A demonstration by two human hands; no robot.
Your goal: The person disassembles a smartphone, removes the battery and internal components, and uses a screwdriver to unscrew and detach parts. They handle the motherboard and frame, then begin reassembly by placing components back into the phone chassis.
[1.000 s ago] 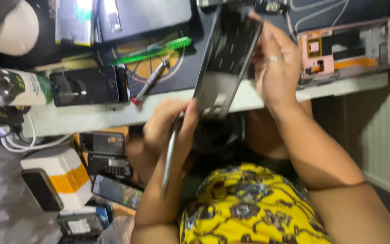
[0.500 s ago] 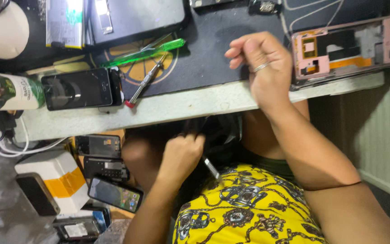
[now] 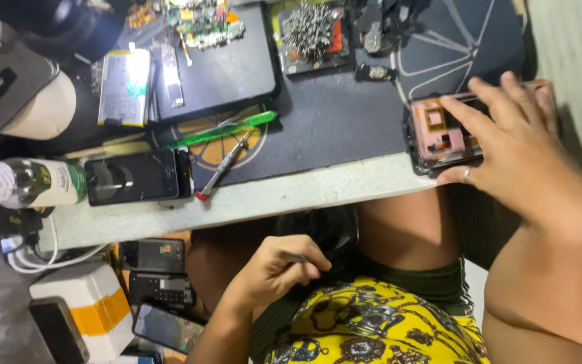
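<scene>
Two hands work well apart here. My right hand (image 3: 520, 155) lies spread flat over the opened pink phone frame (image 3: 439, 131), which sits at the front edge of the white bench (image 3: 291, 195), partly overhanging it. My left hand (image 3: 274, 269) is below the bench, over my lap, fingers pinched closed on a thin metal tool (image 3: 296, 257); I cannot tell its tip.

Hazard 1: the frame tips off the edge if the right hand shifts its weight outward. Its exposed internals would take the impact.

Hazard 2: the spread fingers press on bare components inside the frame and could bend or crack them.

Hazard 3: the thin tool is held close to my leg; a slip could prick it.

Hazard 4: the red-tipped screwdriver (image 3: 220, 168) and the dark phone (image 3: 136, 176) also lie near the edge and could be knocked off.
</scene>
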